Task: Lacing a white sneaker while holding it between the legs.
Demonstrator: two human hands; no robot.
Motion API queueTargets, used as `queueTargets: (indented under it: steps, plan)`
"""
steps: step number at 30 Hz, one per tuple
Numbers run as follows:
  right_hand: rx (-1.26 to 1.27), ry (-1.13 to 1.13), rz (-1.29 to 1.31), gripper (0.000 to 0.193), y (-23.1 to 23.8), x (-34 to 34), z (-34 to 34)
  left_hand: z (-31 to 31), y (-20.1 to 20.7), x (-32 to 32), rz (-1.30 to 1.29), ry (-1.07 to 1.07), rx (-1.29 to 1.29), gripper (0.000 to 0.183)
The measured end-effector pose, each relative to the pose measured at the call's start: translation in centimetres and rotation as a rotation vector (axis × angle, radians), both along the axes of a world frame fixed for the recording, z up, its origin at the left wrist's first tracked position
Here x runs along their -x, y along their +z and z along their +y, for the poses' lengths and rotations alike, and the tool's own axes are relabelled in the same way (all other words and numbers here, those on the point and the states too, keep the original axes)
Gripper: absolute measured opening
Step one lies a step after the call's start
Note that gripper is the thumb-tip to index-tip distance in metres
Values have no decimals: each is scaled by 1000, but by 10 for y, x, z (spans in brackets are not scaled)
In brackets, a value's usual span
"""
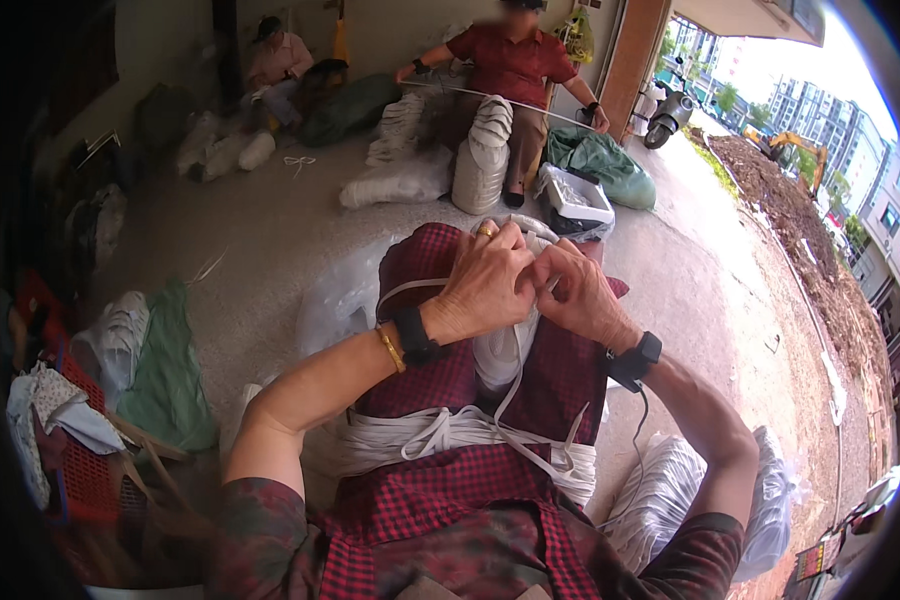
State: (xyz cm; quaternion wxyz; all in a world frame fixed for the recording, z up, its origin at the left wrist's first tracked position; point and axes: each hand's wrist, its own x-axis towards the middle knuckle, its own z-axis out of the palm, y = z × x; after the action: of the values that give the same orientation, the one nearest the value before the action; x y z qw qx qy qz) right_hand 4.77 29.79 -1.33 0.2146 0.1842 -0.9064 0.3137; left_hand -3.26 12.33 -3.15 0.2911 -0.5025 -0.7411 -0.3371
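My left hand (482, 278) and my right hand (582, 297) meet above my lap, their fingers pinched together over a narrow white strap. One length of the white strap (410, 287) runs out to the left past my left wrist; another hangs down toward my waist. What lies exactly between the fingertips is mostly hidden. Below the hands, a stack of white curved pieces (498, 355) stands between my thighs, which a dark red checked apron (425, 375) covers. A bundle of white straps (425, 435) lies across my lap.
Two people sit at the back; the one in red (515, 65) stretches a white strap beside stacked white pieces (482, 160). A white tray (578, 197) and green sack (605, 165) stand nearby. Plastic-wrapped bundles (660, 495) lie at right, a red basket (85, 430) at left.
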Motion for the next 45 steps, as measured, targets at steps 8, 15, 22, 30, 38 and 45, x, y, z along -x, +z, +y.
queueTargets:
  steps: [8, 15, 22, 30, 38, 45]
  plan:
    - [-71, 18, 89, 20, 0, 1, -7, -15, -10, 7, 55, -2, 13, 17]
    - [-323, -55, 104, 17, 2, -2, -8, -29, -19, 3, 98, -181, -54, 17]
    - [-493, -200, 39, 10, 1, 2, -17, -22, -14, 3, -20, -122, -63, 13]
    - [-290, 188, 44, 9, 13, 6, 5, -27, -19, 4, -10, -140, -46, 19]
    - [19, 173, -306, 17, 24, 10, 4, -34, -17, -8, 42, -32, -142, 23]
    - [-88, -72, 6, 20, 10, 7, -9, -41, -18, -3, 105, 45, -20, 16]
